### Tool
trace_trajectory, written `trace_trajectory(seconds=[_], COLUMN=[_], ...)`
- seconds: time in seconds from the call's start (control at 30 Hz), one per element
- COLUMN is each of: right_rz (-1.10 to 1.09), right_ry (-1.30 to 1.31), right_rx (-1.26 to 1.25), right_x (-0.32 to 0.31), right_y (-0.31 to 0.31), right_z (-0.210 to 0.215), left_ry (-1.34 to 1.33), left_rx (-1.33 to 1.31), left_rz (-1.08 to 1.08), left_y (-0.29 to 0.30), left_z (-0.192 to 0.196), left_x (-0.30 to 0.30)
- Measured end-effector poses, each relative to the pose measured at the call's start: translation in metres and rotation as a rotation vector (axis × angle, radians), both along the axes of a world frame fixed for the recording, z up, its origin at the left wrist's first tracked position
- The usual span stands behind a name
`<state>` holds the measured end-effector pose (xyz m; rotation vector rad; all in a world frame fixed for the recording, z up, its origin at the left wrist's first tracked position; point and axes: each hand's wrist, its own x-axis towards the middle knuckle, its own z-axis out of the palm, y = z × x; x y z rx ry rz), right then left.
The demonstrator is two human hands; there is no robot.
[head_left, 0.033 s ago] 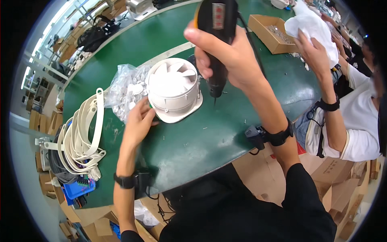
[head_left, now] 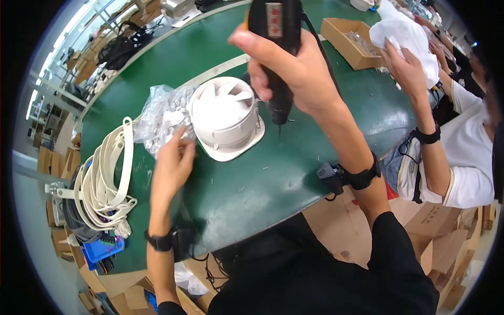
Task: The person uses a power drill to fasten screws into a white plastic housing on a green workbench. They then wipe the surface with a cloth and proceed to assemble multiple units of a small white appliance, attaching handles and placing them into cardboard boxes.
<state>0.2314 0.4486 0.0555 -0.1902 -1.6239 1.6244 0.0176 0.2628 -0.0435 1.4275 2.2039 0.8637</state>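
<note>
Several curved off-white bands (head_left: pixel 127 163) lie stacked at the far left of the green surface (head_left: pixel 247 199), with a blue tray (head_left: pixel 94 252) just below them near the edge. Next comes a clear plastic bag (head_left: pixel 152 113) filled with small white pieces. In front of its right side is the person's left hand (head_left: pixel 172 163), open, fingers slightly bent and thumb apart; blur hides whether the fingertips touch the pieces. A black band (head_left: pixel 159 241) circles that wrist.

Just right of the bag, a white fan housing (head_left: pixel 223 126) stands on its flat base, open end up, its blades showing inside. A few slender pieces (head_left: pixel 265 168), too small to identify, lie loose in front of it and to its right. The right hand (head_left: pixel 307 76) is closed around the body of a black power screwdriver (head_left: pixel 279 102), whose thin bit points down, to the right of the housing and clear of it.

Farther right, 1 open cardboard box (head_left: pixel 362 62) contains small pieces. Beside it, a co-worker's hand (head_left: pixel 407 71) holds crumpled white material (head_left: pixel 407 39).
</note>
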Motion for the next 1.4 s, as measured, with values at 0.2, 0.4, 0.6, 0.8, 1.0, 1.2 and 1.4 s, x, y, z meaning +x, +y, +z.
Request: trace_trajectory(seconds=[0.2, 0.4, 0.6, 0.8, 1.0, 1.2, 1.4], right_rz=[0.108, 0.06, 0.022, 0.087, 0.144, 0.164, 0.146], right_ry=[0.131, 0.124, 0.054, 0.206, 0.143, 0.224, 0.115], right_rx=[-0.044, -0.051, -0.086, -0.092, -0.211, -0.159, -0.252], right_x=[-0.016, -0.026, -0.03, -0.05, -0.036, -0.043, -0.029], right_y=[0.017, 0.012, 0.02, 0.031, 0.026, 0.031, 0.023], right_z=[0.004, 0.017, 0.022, -0.003, 0.009, 0.003, 0.019], left_ry=[0.451, 0.523, 0.513, 0.518, 0.547, 0.566, 0.562], left_rx=[0.347, 0.174, 0.165, 0.194, 0.242, 0.256, 0.275], left_rz=[-0.213, -0.314, -0.3, -0.313, -0.312, -0.307, -0.317], left_y=[0.04, 0.075, 0.073, 0.077, 0.078, 0.079, 0.079], left_z=[0.07, 0.049, 0.048, 0.047, 0.041, 0.041, 0.041], left_x=[0.037, 0.034, 0.037, 0.038, 0.034, 0.033, 0.034])
